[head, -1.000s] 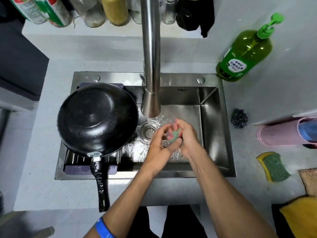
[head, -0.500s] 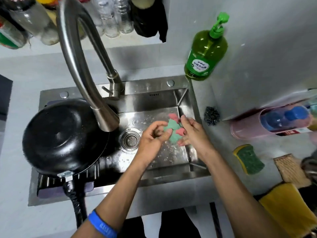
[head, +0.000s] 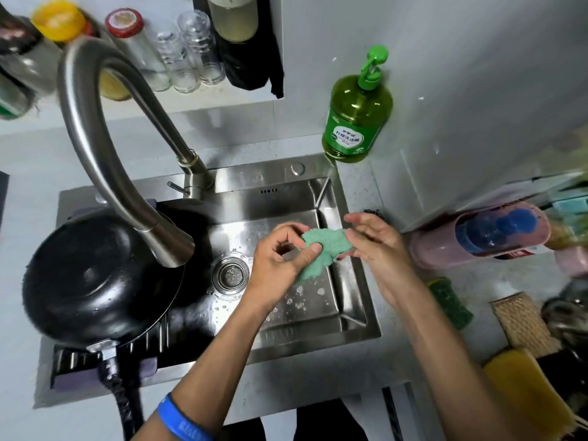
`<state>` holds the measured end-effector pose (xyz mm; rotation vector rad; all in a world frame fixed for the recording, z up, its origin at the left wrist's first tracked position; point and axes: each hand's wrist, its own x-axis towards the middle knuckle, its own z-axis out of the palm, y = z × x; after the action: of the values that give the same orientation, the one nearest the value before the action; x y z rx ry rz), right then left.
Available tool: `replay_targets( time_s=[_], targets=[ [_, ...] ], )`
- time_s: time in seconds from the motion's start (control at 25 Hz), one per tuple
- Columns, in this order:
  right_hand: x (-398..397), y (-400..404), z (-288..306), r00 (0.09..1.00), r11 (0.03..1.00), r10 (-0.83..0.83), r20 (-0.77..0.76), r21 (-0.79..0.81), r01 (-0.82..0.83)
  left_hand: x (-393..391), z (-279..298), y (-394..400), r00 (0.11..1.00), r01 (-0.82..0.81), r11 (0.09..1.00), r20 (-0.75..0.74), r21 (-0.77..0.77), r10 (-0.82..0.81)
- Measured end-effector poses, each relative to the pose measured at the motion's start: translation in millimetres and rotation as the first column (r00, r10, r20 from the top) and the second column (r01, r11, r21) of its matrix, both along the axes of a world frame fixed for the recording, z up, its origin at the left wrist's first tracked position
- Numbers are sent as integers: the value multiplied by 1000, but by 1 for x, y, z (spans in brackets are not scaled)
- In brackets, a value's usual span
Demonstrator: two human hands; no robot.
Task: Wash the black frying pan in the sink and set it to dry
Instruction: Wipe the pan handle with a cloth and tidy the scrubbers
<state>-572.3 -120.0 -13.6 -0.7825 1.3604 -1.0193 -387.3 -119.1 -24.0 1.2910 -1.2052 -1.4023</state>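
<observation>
The black frying pan (head: 92,275) lies upside down on a dark slatted rack (head: 143,348) over the left part of the steel sink (head: 286,186), its handle (head: 119,396) pointing toward me. Over the sink's right half, my left hand (head: 280,262) and my right hand (head: 375,240) stretch a green cloth (head: 324,246) between them. The left thumb pinches its left end and the right fingers hold its right end. No water runs from the faucet (head: 105,148), whose spout hangs above the pan's edge.
A green dish soap pump bottle (head: 356,116) stands at the sink's back right corner. On the counter to the right lie a pink container (head: 477,240), a green and yellow sponge (head: 451,303), a woven pad (head: 521,323) and a yellow cloth (head: 528,389). Jars and glasses line the back shelf.
The hands have moved from under the faucet to the sink's right side and spread the bunched cloth open. The water has stopped. My view has shifted right.
</observation>
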Motion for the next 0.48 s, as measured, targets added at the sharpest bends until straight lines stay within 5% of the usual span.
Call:
replay_targets(
  time_s=[0.16,0.32,0.4,0.48],
  targets=[
    [-12,0,4,996,996,85,12,-41,-84,-2,8,-11,997,75,996,32,-57,-74],
    [-30,2,8,860,928,351,-370,14,-373,-11,13,-25,962,249,963,145,-100,-233],
    [-41,5,8,835,937,318,-449,11,-350,-15,14,-31,908,356,933,257,-56,-332],
    [-50,10,12,914,973,219,-341,5,-232,-15,11,-37,808,457,890,423,-12,-409]
  ],
)
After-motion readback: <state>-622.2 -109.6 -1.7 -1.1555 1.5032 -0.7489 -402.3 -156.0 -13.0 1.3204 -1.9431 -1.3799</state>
